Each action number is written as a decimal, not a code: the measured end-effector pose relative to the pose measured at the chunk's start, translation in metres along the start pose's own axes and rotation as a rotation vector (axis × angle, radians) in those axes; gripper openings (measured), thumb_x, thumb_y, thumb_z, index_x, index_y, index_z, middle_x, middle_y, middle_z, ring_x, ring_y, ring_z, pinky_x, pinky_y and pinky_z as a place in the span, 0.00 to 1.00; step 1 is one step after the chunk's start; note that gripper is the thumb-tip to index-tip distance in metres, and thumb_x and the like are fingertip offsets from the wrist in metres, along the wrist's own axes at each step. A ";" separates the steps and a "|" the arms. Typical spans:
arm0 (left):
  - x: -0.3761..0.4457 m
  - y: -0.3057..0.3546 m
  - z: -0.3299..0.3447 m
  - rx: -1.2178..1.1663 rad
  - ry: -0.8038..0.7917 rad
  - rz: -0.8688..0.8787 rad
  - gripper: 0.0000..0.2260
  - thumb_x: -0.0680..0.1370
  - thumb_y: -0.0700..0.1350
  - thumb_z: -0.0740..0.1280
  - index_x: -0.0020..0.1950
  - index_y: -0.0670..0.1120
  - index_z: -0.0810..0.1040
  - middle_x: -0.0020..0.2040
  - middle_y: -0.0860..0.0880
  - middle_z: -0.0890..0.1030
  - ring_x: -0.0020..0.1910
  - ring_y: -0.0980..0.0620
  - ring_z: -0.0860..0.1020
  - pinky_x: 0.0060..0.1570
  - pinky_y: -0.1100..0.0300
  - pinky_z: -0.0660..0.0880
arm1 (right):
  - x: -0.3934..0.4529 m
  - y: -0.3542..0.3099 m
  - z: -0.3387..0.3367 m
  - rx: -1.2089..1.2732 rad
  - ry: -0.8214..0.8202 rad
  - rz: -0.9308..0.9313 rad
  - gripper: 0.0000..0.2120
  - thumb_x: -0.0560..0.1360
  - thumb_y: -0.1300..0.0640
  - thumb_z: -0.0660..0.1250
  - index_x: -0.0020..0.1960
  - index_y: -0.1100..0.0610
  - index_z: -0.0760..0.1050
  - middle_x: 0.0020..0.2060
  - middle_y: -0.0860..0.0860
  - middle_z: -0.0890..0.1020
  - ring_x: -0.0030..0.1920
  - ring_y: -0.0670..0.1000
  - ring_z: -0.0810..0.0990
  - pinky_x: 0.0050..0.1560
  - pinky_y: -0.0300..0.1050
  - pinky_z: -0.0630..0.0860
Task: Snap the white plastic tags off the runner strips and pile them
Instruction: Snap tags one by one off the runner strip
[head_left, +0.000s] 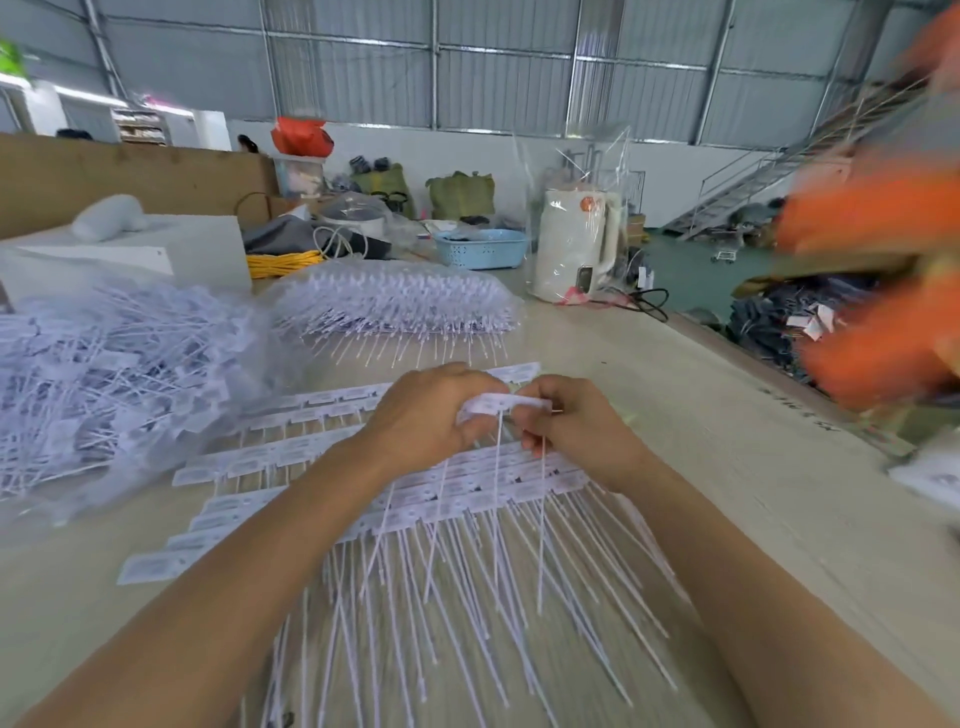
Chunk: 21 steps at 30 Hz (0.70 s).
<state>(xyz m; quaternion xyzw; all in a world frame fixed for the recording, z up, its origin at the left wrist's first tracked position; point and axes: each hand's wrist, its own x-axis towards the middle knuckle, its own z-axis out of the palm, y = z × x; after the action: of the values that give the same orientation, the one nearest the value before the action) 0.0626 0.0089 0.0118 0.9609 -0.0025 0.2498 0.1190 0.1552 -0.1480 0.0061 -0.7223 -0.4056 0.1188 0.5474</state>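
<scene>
Both my hands meet over the middle of the table. My left hand (426, 415) and my right hand (576, 426) pinch the two ends of a short piece of white tags (501, 402), whose thin tails hang down between them. Under my hands lie several runner strips of white tags (467, 493), stacked in overlapping rows with long tails fanning toward me. A loose pile of separated tags (104, 374) lies at the left. A bagged bundle of strips (395, 301) sits behind.
A wrapped white kettle (576, 249) and a blue basket (480, 248) stand at the table's far side, with a white box (208, 249) at the left. Blurred orange shapes (872, 280) fill the right edge. The table's right edge runs diagonally beside them.
</scene>
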 end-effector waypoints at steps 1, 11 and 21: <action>-0.001 0.000 0.000 0.103 0.033 0.062 0.16 0.76 0.48 0.68 0.63 0.54 0.76 0.53 0.52 0.79 0.49 0.49 0.77 0.44 0.60 0.68 | -0.001 0.000 0.001 0.059 -0.006 0.025 0.10 0.76 0.68 0.64 0.37 0.61 0.74 0.27 0.55 0.76 0.26 0.48 0.75 0.30 0.39 0.73; -0.004 0.003 -0.004 0.410 -0.040 0.248 0.16 0.81 0.55 0.54 0.65 0.53 0.74 0.50 0.54 0.77 0.48 0.50 0.77 0.37 0.61 0.63 | -0.002 -0.002 0.008 -0.064 0.042 0.035 0.06 0.74 0.71 0.64 0.40 0.66 0.75 0.24 0.55 0.73 0.20 0.45 0.72 0.23 0.38 0.71; 0.002 0.017 -0.024 -0.576 -0.129 -0.210 0.21 0.76 0.52 0.67 0.24 0.48 0.73 0.23 0.49 0.64 0.22 0.54 0.59 0.25 0.65 0.59 | 0.001 -0.012 0.008 -0.433 0.305 -0.362 0.04 0.73 0.71 0.63 0.42 0.68 0.76 0.31 0.57 0.76 0.31 0.60 0.78 0.28 0.49 0.71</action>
<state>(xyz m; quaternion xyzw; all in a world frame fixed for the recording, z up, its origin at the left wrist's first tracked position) 0.0520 -0.0019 0.0365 0.8966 0.0186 0.1638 0.4110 0.1454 -0.1411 0.0138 -0.7477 -0.4566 -0.1794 0.4476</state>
